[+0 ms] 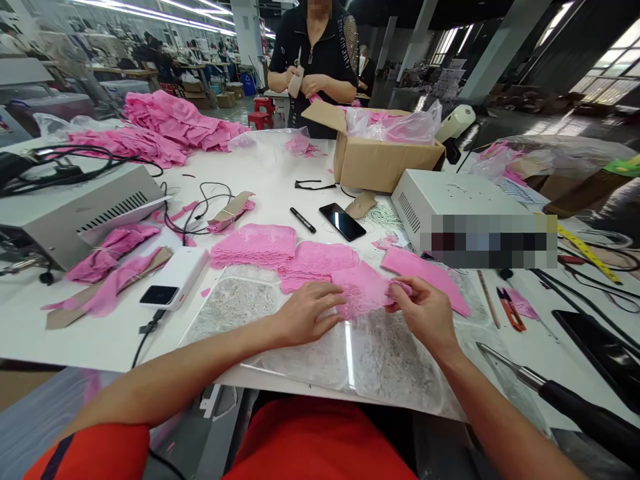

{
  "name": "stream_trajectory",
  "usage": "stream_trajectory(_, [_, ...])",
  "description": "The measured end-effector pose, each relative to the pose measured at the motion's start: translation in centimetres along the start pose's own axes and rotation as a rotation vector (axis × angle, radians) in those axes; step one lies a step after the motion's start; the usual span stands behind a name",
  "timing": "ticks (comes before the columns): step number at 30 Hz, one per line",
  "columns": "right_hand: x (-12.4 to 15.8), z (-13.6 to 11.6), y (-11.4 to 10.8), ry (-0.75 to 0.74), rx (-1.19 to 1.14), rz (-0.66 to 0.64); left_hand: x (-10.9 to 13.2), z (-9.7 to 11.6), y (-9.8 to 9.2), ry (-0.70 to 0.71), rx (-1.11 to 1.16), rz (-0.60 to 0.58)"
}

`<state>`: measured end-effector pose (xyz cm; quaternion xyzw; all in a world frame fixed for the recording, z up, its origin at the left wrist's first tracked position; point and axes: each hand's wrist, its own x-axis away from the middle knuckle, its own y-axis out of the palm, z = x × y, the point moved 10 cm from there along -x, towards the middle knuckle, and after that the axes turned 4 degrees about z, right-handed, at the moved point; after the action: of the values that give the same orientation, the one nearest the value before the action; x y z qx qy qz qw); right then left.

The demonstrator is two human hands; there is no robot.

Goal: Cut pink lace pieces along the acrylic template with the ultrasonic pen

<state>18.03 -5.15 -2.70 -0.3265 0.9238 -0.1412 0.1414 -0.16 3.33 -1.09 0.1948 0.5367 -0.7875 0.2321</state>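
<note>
A thin pink lace fabric piece (pixel 365 288) lies over the mat, its left side overlapping a pink lace stack (pixel 320 259). My right hand (pixel 425 310) pinches its right corner between thumb and fingers. Fingers stretched out, my left hand (pixel 313 312) lies open with its tips at the left edge of the same piece. Farther left sits another neat stack of pink lace (pixel 255 245). A smooth pink fabric stack (pixel 430 277) rests just beyond my right hand. Beneath everything is a clear mat (pixel 310 363) with a grey stone-like look.
A power bank (pixel 175 279), marker (pixel 303 220) and phone (pixel 343 221) lie around the stacks. Grey metal boxes (pixel 75 207) (pixel 410 200) flank the table. Orange snips (pixel 511 310) and a black-handled tool (pixel 565 400) lie right. Beyond a carton (pixel 385 160) stands a person (pixel 315 67).
</note>
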Motion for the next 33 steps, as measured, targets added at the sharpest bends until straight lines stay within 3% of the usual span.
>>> stream_trajectory(5, [3.4,5.0,-7.0,0.132,0.141,0.182,-1.0,1.7,5.1,0.109,-0.003,-0.171])
stream_trajectory(9, [6.0,6.5,-10.3,0.086,0.477,0.239,-1.3,3.2,7.2,0.178,-0.028,-0.281])
stream_trajectory(15, [7.6,6.8,-12.1,-0.038,0.856,0.156,-0.3,6.3,6.7,0.254,-0.055,-0.389])
stream_trajectory(17, [7.8,5.9,-12.0,-0.112,0.893,0.160,-0.7,4.6,5.6,0.184,-0.117,-0.381])
stream_trajectory(19, [7.9,3.6,-11.9,-0.251,0.911,0.238,-1.4,0.9,3.5,0.040,-0.212,-0.345])
stream_trajectory(22, [7.6,-0.1,-10.0,-0.463,0.831,0.274,-1.5,-6.1,-0.6,-0.180,-0.342,-0.277])
stream_trajectory(25, [5.5,-2.2,-5.4,-0.575,0.596,0.069,-0.7,-11.0,-3.3,-0.294,-0.392,-0.274])
stream_trajectory(28, [2.3,-3.1,0.5,-0.610,0.462,-0.133,0.2,-12.9,-3.9,-0.330,-0.386,-0.296])
stream_trajectory(33, [-1.7,-3.5,9.1,-0.652,0.485,-0.338,0.5,-12.8,-3.6,-0.339,-0.340,-0.279])
